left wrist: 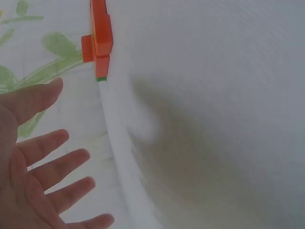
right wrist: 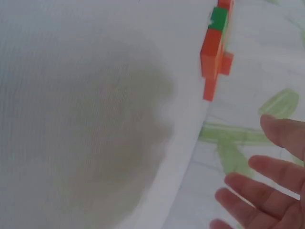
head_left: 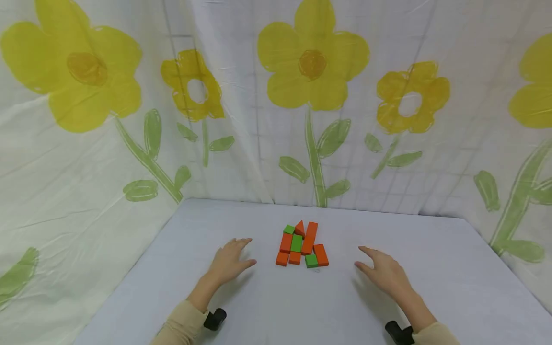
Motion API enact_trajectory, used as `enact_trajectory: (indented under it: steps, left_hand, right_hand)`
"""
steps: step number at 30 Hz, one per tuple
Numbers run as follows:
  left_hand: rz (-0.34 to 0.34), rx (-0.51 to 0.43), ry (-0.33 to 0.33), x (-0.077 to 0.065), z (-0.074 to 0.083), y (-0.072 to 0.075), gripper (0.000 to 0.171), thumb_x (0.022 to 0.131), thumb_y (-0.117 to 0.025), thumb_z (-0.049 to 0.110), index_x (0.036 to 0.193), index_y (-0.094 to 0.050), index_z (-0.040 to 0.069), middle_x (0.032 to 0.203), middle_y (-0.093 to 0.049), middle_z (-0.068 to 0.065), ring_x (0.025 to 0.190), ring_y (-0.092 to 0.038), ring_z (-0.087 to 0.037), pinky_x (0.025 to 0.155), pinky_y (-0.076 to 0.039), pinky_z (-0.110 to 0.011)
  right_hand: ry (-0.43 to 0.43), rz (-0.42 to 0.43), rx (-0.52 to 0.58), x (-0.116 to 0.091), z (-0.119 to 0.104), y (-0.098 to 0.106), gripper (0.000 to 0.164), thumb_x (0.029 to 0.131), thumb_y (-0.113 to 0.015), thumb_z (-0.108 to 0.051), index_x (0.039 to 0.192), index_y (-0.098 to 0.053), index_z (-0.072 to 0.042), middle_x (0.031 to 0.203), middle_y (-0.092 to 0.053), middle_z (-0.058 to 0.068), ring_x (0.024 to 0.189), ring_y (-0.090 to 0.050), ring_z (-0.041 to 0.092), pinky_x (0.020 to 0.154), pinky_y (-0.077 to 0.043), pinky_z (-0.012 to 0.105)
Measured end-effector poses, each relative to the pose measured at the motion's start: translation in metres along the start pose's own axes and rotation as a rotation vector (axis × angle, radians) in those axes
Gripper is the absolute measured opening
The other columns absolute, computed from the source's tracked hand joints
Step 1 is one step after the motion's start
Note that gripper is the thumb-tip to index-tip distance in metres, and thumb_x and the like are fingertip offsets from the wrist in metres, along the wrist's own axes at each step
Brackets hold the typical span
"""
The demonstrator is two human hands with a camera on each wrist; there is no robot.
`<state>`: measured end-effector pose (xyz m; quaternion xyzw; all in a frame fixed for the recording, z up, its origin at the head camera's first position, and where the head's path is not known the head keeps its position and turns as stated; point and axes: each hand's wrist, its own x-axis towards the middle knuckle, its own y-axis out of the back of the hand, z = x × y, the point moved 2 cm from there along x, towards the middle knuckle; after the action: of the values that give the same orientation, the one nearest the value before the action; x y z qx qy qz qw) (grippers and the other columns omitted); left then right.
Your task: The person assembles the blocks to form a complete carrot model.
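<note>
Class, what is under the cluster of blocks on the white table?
The white tabletop shows around the orange and green blocks, which appear to rest on it. The patch directly beneath them is covered, so it cannot be seen.

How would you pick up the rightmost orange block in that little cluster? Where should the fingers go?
I'd pinch the rightmost orange block by its near and far ends, coming from the right with the right hand. Those short ends look free and its right side is open, while a small green block sits close beside its left.
</note>
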<state>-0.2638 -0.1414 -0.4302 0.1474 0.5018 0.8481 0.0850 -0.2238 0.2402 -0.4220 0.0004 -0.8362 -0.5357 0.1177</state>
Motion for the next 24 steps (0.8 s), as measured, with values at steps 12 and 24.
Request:
enact_trajectory:
  steps: [12,24]
  left_hand:
    - [-0.092,-0.167,-0.192,0.053,0.033,-0.031,0.033,0.096,-0.055,0.000,0.128,-0.056,-0.005,0.128,-0.058,-0.021,0.123,-0.051,-0.038,0.103,-0.038,-0.050]
    - [-0.251,0.061,-0.187,0.088,0.047,-0.047,0.039,0.093,-0.061,0.003,0.130,-0.053,-0.008,0.129,-0.056,-0.022,0.123,-0.051,-0.035,0.104,-0.038,-0.044]
  right_hand:
    - [0.092,0.034,0.061,-0.004,-0.025,-0.012,0.030,0.081,-0.076,-0.008,0.110,-0.070,0.001,0.105,-0.071,0.012,0.089,-0.067,0.026,0.077,-0.053,0.044]
    - [0.124,0.059,0.034,-0.014,-0.027,0.003,0.027,0.085,-0.074,-0.012,0.110,-0.070,-0.002,0.111,-0.069,0.012,0.104,-0.064,0.033,0.086,-0.050,0.048]
